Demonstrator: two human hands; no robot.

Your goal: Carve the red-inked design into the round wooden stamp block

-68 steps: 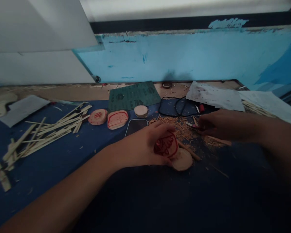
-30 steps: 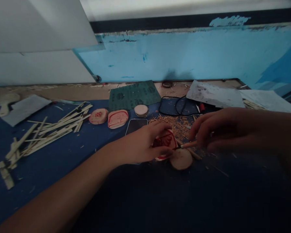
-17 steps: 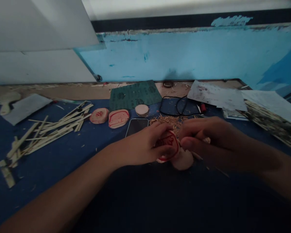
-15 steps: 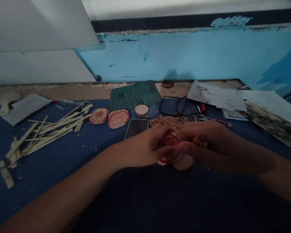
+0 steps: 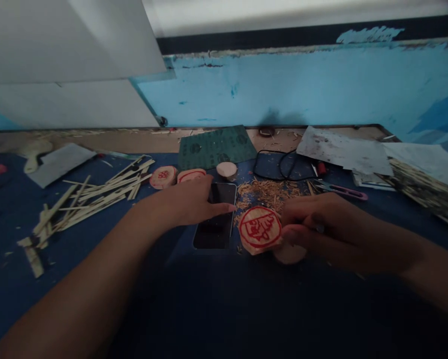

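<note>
Below the pale blue wall (image 5: 302, 85), a blue-topped desk (image 5: 224, 309) is strewn with woodwork. Toward its back, a green printed sheet (image 5: 216, 148) is laid out, and at the left a heap of wood strips (image 5: 97, 208) is scattered. The left hand (image 5: 192, 202) is held over the top of a dark-screened phone (image 5: 213, 234), its grip spread with the thumb stuck out; its fingertips are hidden beside a red-outlined wood slice (image 5: 190, 174), so contact cannot be told. The right hand (image 5: 332, 237) is curled in, and by its grip a slim object (image 5: 319, 228), mostly hidden, is pinched. Just at those fingers, between the phone and the right hand, the red-drawn wood slice (image 5: 259, 229) is placed face up, a plain wood slice (image 5: 289, 253) being partly covered by it. Near the cutter (image 5: 345, 192) with a pink handle, fine wood shavings (image 5: 271, 192) are spread.
</note>
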